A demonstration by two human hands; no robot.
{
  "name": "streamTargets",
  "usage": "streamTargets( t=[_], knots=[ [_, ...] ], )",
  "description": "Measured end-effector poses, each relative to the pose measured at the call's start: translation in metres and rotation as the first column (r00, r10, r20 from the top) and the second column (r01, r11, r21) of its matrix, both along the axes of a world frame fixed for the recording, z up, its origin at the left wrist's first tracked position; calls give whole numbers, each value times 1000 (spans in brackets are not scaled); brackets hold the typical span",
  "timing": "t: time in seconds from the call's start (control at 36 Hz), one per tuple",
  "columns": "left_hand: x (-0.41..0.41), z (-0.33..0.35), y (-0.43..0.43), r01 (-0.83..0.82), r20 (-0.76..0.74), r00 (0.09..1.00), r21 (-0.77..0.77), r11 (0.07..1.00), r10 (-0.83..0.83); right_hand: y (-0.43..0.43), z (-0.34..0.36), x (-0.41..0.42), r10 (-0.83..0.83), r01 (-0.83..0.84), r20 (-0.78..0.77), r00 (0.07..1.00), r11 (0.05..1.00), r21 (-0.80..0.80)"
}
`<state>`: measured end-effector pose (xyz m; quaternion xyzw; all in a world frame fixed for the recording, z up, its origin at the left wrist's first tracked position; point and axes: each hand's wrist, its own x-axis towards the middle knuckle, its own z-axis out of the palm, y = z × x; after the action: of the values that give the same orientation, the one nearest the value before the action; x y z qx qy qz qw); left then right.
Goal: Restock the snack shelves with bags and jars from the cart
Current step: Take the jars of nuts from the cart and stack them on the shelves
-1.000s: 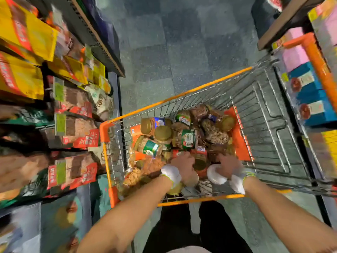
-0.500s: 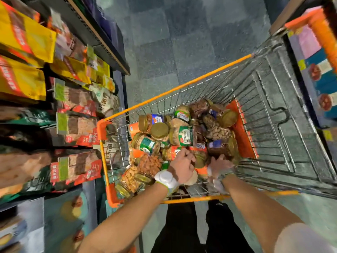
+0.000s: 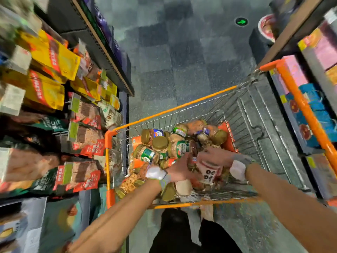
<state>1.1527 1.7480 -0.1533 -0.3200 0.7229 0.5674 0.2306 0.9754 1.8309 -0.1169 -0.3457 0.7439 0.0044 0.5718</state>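
Orange-rimmed wire cart [image 3: 182,205]: at its near edge the left hand [image 3: 179,170] is too blurred to tell its grip, while the right hand [image 3: 213,156] curls over a pink-and-white bag [image 3: 208,173]. Jars [image 3: 160,143] crowd the far-left corner, beside shelved snack bags [image 3: 85,137].

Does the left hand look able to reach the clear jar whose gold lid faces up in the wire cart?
Probably yes: the clear gold-lidded jar sits uncovered on top of the pile in the orange-rimmed wire cart, just beyond the left hand.
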Motion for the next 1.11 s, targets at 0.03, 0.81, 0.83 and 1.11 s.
streamTargets(
  t=[0.03,0.81,0.83,1.11],
  knots=[
    [-2,10,-2,-21,0,1000,8,1000,21,-3,16,0,12,-11,3,1000,999,-30],
    [253,305,-1,-930,-513,260,94,355,818,-153,318,236,660,-459,-135,739,347,-818],
    [263,317,1,-934,-522,248,95,345,816,-153,328,247,680,-455,-140,720,310,-835],
    [368,418,2,-996,-788,70,-85,4,612,-157,448,385,659,-442,-281,698,87,-893]
  ],
)
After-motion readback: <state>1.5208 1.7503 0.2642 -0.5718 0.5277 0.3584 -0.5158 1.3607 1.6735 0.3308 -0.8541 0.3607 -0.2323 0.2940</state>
